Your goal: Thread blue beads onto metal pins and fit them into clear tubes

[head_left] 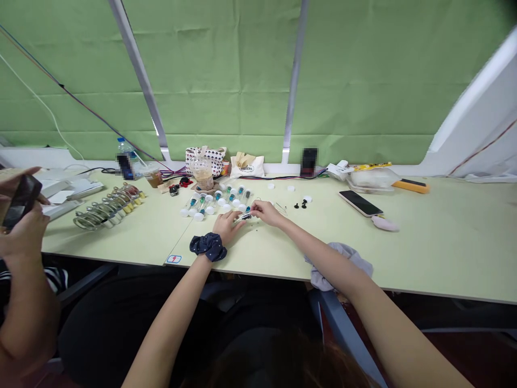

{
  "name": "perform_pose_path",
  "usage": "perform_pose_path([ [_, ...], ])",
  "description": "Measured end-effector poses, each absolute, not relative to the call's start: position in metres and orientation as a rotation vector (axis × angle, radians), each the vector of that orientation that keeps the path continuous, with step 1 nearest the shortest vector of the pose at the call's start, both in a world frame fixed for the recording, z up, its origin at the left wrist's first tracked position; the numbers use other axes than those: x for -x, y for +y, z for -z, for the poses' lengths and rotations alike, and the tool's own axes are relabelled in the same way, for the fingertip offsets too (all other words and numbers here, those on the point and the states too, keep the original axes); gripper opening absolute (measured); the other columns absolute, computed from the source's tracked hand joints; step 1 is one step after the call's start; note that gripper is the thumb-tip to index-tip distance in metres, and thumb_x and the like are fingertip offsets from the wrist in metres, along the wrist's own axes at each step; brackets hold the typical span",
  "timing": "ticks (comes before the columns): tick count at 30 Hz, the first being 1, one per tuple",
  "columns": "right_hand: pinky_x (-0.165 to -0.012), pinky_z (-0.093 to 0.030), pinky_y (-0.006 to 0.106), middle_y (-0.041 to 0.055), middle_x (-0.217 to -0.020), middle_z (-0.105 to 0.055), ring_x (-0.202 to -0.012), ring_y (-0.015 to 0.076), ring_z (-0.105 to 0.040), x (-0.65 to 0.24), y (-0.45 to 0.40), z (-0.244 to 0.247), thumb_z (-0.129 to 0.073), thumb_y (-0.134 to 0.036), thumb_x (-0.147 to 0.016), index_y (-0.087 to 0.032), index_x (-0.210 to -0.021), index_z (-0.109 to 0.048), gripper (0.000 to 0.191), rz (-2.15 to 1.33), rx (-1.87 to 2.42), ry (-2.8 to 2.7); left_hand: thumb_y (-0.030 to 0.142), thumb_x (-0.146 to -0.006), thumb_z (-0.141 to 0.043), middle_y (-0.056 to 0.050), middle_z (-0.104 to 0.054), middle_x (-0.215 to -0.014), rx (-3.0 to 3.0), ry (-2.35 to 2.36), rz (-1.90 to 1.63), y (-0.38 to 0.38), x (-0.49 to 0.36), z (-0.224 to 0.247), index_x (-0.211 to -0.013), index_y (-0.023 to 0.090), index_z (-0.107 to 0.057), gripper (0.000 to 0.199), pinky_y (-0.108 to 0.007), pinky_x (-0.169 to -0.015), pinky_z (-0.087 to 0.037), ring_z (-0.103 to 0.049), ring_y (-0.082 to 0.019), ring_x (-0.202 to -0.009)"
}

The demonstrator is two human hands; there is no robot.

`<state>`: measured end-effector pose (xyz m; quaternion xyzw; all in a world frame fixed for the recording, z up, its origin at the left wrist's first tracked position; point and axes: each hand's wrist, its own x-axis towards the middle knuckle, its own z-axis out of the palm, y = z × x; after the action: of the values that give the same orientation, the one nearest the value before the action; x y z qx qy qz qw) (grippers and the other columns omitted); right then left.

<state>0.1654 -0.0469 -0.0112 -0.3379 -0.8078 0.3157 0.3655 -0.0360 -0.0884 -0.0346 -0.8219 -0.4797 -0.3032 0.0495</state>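
My left hand (pixel 226 226) rests low over the table, its fingers closed around a small clear vial (pixel 244 216) with dark contents, lying nearly level. At the vial's right end, my right hand (pixel 266 212) has thumb and fingers pinched together; what is between them is too small to make out. Just beyond my hands lies a cluster of small clear vials (pixel 202 202) with white caps and blue or green contents. Tiny dark bits are scattered on the table beneath my right wrist. Small black parts (pixel 304 204) lie to the right of that hand.
Loose white caps (pixel 291 188) lie farther back. On the right are a phone (pixel 361 203), a plastic container (pixel 374 179) and a grey cloth (pixel 343 264) at the table edge. Leftward stand a row of clip-top jars (pixel 107 207), drink cups (pixel 202 175) and another person's hand (pixel 26 231) holding a phone.
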Motion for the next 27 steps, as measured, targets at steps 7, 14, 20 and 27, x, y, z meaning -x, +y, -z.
perform_pose_path([
  [7, -0.077, -0.049, 0.031, 0.0067, -0.093, -0.066, -0.084, 0.0161, -0.062, -0.173, -0.033, 0.016, -0.056, -0.026, -0.079, -0.016, -0.093, -0.059, 0.018, -1.075, 0.658, -1.898, 0.044, -0.086, -0.047, -0.003, -0.065, -0.092, 2.437, -1.471, 1.036, -0.085, 0.038, 0.038, -0.109, 0.020, -0.055, 0.034, -0.031, -0.080, -0.041, -0.061, -0.016, -0.078],
  [14, -0.095, -0.036, 0.041, 0.0109, -0.118, -0.055, -0.114, 0.0231, -0.044, -0.196, -0.009, 0.031, -0.049, -0.007, -0.079, -0.017, -0.107, -0.059, 0.031, -0.346, 1.354, -2.004, 0.044, -0.086, -0.047, -0.004, -0.066, -0.093, 2.427, -1.463, 1.022, -0.084, 0.038, 0.039, -0.108, 0.020, -0.055, 0.034, -0.032, -0.081, -0.040, -0.061, -0.017, -0.081],
  [20, -0.095, -0.032, 0.039, 0.0140, -0.114, -0.055, -0.114, 0.0264, -0.041, -0.207, 0.006, 0.043, -0.057, -0.015, -0.078, -0.015, -0.110, -0.060, 0.033, -0.240, 1.526, -2.090, 0.044, -0.086, -0.047, -0.004, -0.066, -0.091, 2.437, -1.448, 1.004, -0.086, 0.038, 0.037, -0.108, 0.020, -0.055, 0.034, -0.032, -0.080, -0.039, -0.061, -0.017, -0.081],
  [27, -0.086, -0.035, 0.039, 0.0117, -0.096, -0.059, -0.097, 0.0248, -0.050, -0.205, 0.007, 0.045, -0.058, -0.024, -0.079, -0.017, -0.089, -0.065, 0.014, -0.179, 1.531, -2.139, 0.044, -0.086, -0.047, -0.005, -0.065, -0.091, 2.449, -1.452, 0.991, -0.086, 0.038, 0.037, -0.108, 0.020, -0.055, 0.034, -0.032, -0.080, -0.039, -0.061, -0.018, -0.084],
])
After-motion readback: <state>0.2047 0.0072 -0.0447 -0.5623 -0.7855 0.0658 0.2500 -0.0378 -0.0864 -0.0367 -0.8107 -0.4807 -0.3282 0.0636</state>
